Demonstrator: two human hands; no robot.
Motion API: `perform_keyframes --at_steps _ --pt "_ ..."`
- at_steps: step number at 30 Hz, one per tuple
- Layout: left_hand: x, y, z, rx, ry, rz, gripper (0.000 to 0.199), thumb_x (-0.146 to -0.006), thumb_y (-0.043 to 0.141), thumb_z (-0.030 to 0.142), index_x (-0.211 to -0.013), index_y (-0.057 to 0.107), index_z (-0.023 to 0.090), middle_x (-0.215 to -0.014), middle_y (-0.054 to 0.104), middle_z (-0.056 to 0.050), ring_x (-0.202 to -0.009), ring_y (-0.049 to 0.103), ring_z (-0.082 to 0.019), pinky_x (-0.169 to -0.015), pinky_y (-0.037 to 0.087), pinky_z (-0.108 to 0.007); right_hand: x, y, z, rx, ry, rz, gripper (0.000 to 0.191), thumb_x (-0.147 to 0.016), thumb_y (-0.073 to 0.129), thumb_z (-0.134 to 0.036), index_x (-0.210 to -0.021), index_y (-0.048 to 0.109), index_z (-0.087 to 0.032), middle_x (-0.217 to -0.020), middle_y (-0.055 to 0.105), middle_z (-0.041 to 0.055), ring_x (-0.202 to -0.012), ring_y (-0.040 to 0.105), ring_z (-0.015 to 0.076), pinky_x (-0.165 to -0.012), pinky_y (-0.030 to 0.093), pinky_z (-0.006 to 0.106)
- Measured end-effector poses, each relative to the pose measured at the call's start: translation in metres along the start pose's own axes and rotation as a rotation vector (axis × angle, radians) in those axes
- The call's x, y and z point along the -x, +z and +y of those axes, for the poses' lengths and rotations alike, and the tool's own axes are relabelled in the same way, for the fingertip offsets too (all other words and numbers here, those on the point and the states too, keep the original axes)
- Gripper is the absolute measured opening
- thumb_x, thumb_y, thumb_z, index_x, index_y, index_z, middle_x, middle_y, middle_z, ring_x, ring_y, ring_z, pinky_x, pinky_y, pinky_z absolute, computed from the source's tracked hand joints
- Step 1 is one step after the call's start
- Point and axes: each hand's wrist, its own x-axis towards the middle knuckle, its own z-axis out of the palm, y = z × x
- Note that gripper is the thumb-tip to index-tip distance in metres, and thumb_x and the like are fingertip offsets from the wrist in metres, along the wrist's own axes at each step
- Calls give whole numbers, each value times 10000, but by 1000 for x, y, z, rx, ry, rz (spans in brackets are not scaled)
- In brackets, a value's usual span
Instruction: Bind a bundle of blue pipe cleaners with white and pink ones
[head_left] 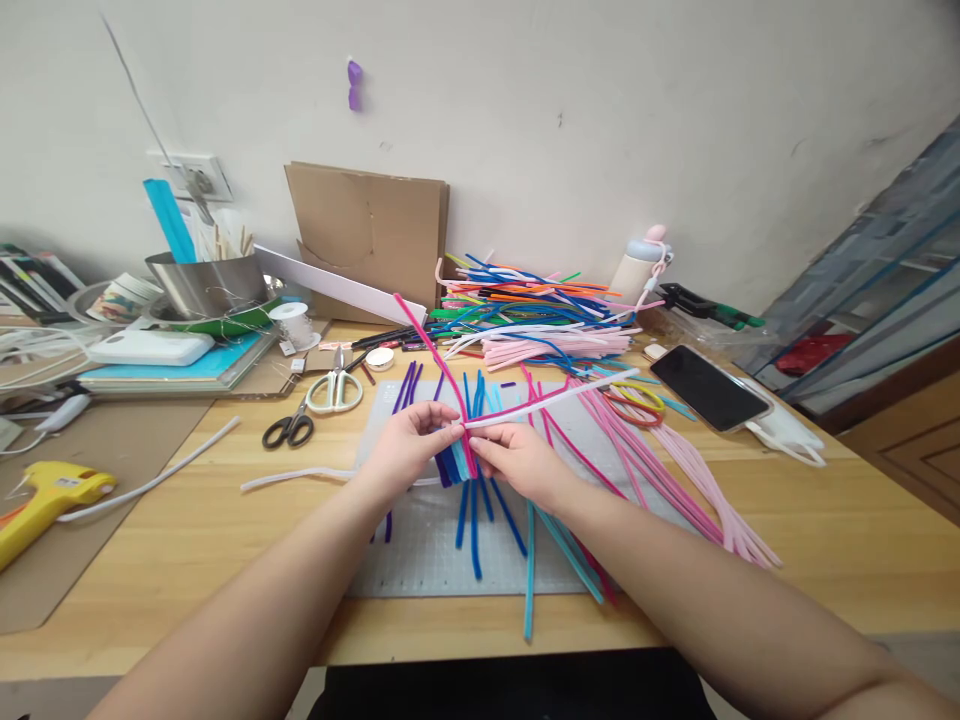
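Note:
My left hand (416,441) and my right hand (521,458) meet above the grey cutting mat (420,560), fingers pinched around fuzzy stems. A magenta stem (425,340) rises up and left from between the fingertips. From the same spot a white stem (577,393) stretches to the right. Under the fingers hangs a row of purple, blue and light blue stems, partly hidden by my hands. Dark blue stems (474,530) and teal stems (530,590) spread below on the mat. Pink stems (701,495) fan out to the right.
Behind the mat lies a heap of coloured stems (540,310). Black-handled scissors (289,430) and white-handled scissors (334,390) are at its left. A yellow glue gun (56,500) lies far left, a phone (711,387) at the right. Cardboard (367,235) leans on the wall.

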Motion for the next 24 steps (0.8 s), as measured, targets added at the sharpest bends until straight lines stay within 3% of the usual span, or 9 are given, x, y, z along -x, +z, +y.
perform_keyframes --at_steps 2,5,12,17,20,24 --pt "0 -1 -1 6 -28 -19 328 -634 696 321 -905 633 148 -762 649 -21 -689 584 -130 -681 443 -255 0 0 -1 60 -25 1 262 -755 547 -326 -888 667 -135 -499 491 -31 -456 416 80 -453 308 209" --pt "-1 -3 -2 -20 -70 -40 316 -636 691 341 -879 660 141 -826 673 -46 -743 598 -152 -747 437 -278 0 1 -1 110 -48 2 236 -756 536 -293 -863 667 -129 -531 514 -21 -469 438 87 -471 332 221" --pt "1 -3 -3 -30 -88 -113 291 -657 671 349 -856 664 138 -835 676 -57 -748 599 -164 -750 434 -287 1 2 1 159 -75 17 176 -758 520 -278 -779 639 -151 -575 547 -14 -476 460 96 -475 362 227" --pt "0 -4 0 44 -59 1 231 -632 690 332 -777 643 159 -722 648 -2 -654 573 -128 -673 427 -249 2 3 1 137 -54 18 198 -811 465 -325 -760 583 -175 -511 530 -33 -441 469 91 -460 361 213" --pt "-2 -6 1 75 -45 81 227 -616 698 335 -755 637 166 -679 633 18 -589 550 -109 -616 422 -233 2 5 3 130 -50 -24 189 -801 492 -358 -792 564 -183 -613 595 -13 -442 497 87 -459 384 214" --pt "-4 -6 0 104 -47 101 235 -615 699 333 -751 625 157 -646 614 24 -538 528 -95 -569 419 -224 3 7 5 196 -64 -25 200 -792 506 -373 -750 563 -186 -651 622 1 -439 521 94 -454 398 221"
